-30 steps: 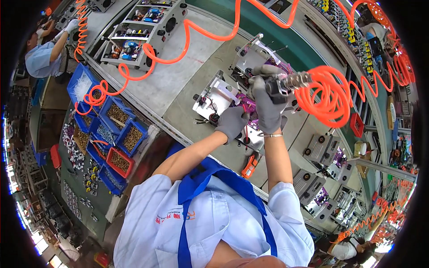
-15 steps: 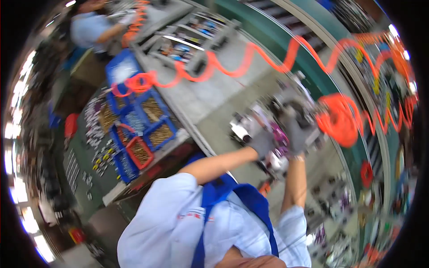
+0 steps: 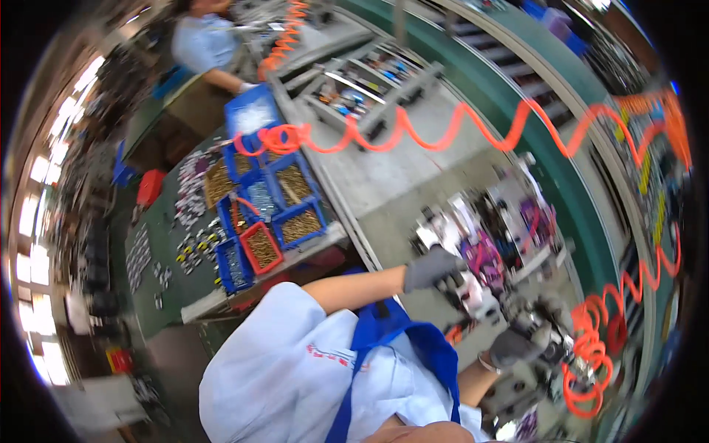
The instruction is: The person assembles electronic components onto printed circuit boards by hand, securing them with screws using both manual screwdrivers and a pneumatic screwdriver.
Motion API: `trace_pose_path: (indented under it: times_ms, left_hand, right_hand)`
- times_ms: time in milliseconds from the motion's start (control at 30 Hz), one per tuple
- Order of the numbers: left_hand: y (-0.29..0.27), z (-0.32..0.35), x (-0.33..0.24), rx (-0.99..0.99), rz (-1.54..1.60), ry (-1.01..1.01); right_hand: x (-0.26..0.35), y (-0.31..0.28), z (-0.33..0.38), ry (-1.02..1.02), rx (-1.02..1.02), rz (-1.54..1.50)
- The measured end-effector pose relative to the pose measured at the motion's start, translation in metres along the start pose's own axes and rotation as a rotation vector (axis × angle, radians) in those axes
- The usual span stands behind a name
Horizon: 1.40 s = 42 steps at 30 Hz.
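Observation:
My left hand (image 3: 430, 269), in a grey glove, has its fingers curled beside a metal assembly with purple parts (image 3: 484, 258). What those fingers hold, if anything, is hidden. The gloved right hand (image 3: 515, 347) is closed around a dark and silvery air tool (image 3: 545, 336), which is partly blurred. An orange coiled hose (image 3: 588, 347) hangs by that tool. A second metal and purple assembly (image 3: 538, 221) stands just beyond the first on the grey bench (image 3: 399, 177).
At left, blue bins (image 3: 299, 225) and a red bin (image 3: 260, 249) hold screws and small parts. Loose metal pieces (image 3: 193, 188) lie on a green table (image 3: 166, 295). Another orange hose (image 3: 413, 140) stretches across the bench. A co-worker (image 3: 207, 44) stands far left, past a parts tray (image 3: 369, 81).
My right hand has moved from the assembly toward the lower right, with the air tool and its hose. My left hand has drawn back slightly to the assembly's near side. The whole view has shifted.

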<state>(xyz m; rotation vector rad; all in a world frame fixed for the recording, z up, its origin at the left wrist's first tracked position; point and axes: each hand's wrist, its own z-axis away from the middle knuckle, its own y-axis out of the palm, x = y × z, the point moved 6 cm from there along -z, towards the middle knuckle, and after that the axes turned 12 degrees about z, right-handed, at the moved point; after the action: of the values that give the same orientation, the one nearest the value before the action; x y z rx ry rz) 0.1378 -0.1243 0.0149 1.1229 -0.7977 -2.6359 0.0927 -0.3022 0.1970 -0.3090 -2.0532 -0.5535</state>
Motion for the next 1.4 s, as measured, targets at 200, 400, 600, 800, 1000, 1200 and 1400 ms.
trace_pose_path:
  times_ms: [200, 400, 600, 800, 1000, 1200, 1400]
  left_hand:
    - [-0.009, -0.008, 0.033, 0.228, 0.251, -0.099]
    - [0.008, 0.009, 0.018, 0.162, 0.228, -0.075]
    - [0.019, 0.013, 0.023, 0.326, 0.354, -0.149]
    - [0.019, 0.022, 0.017, 0.235, 0.295, -0.071]
    - [0.018, 0.023, 0.023, 0.289, 0.406, -0.209]
    - [0.012, 0.011, 0.023, 0.267, 0.227, -0.141]
    - [0.024, 0.014, 0.002, 0.055, -0.301, 0.112]
  right_hand:
    - [0.009, -0.014, 0.006, -0.047, -0.043, -0.103]
    - [0.011, -0.028, 0.012, -0.048, -0.092, -0.067]
    - [0.01, -0.028, 0.015, -0.044, -0.108, -0.092]
    - [-0.001, -0.033, 0.012, 0.041, -0.13, -0.15]
    - [-0.009, -0.048, 0.012, 0.105, -0.234, -0.201]
    - [-0.009, -0.057, 0.01, 0.094, -0.239, -0.18]
    - [-0.013, -0.077, 0.013, 0.112, -0.337, -0.244]
